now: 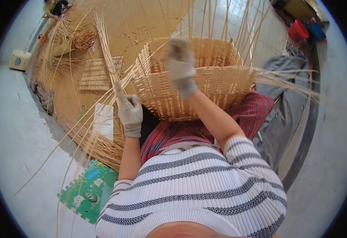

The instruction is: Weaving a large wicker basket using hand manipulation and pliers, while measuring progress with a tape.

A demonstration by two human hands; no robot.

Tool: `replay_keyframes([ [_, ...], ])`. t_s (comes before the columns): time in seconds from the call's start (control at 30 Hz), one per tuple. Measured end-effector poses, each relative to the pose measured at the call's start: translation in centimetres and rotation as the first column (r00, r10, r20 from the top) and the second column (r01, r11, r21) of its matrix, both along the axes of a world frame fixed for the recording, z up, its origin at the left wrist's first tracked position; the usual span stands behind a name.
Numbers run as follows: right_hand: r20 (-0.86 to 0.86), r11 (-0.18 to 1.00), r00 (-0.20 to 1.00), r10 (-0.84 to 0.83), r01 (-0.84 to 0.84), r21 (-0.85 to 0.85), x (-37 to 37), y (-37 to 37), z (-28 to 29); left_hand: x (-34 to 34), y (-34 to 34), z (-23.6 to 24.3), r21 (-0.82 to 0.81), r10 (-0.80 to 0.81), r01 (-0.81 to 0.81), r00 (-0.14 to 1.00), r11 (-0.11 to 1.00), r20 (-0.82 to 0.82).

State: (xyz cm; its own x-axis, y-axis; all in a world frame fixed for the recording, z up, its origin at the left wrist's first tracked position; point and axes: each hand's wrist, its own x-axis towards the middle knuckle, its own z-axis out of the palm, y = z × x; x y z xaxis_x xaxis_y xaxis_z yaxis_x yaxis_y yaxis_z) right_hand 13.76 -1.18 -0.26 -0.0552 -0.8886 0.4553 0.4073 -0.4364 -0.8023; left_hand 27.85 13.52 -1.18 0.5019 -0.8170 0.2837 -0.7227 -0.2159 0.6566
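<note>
you're mid-weave: left hand (130,112) pinches a cane (102,105), right hand (180,65) grips the basket (205,85) rim; next, thread it between stakes.

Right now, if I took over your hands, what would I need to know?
Left hand, gloved, grips a loose cane strand beside the basket's left corner.
Right hand, gloved, rests on the basket rim, over the near wall; it looks blurred.
The basket sits on the lap, with spare canes lying on the mat to the left.
Done: the walls are woven up high.
Left: long strands stick out at the corners and upright stakes stand above the rim, unfinished.
</note>
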Motion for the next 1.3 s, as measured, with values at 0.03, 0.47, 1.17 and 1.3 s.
replay_keyframes([
  [0.03,-0.096,0.984,0.992,-0.082,0.096,0.151,-1.9,-0.5,-1.6,0.4,0.2,-1.2,-0.161,-0.054,0.053,0.999,0.986,0.0],
  [0.47,-0.722,0.99,0.678,-0.138,0.068,-0.125,4.0,-6.0,5.9,0.7,-5.5,-4.8,0.3,-0.255,0.146,0.896,0.943,0.365],
  [1.17,-0.644,0.835,0.533,-0.549,0.385,-0.393,-16.6,-2.1,-4.3,-13.5,-10.4,-0.5,0.089,-0.567,0.59,0.708,0.803,0.421],
  [1.3,-0.431,0.858,0.752,-0.498,0.355,-0.371,-19.3,-5.2,-0.2,-16.3,-11.1,-2.1,0.272,-0.532,0.458,0.745,0.846,0.401],
])
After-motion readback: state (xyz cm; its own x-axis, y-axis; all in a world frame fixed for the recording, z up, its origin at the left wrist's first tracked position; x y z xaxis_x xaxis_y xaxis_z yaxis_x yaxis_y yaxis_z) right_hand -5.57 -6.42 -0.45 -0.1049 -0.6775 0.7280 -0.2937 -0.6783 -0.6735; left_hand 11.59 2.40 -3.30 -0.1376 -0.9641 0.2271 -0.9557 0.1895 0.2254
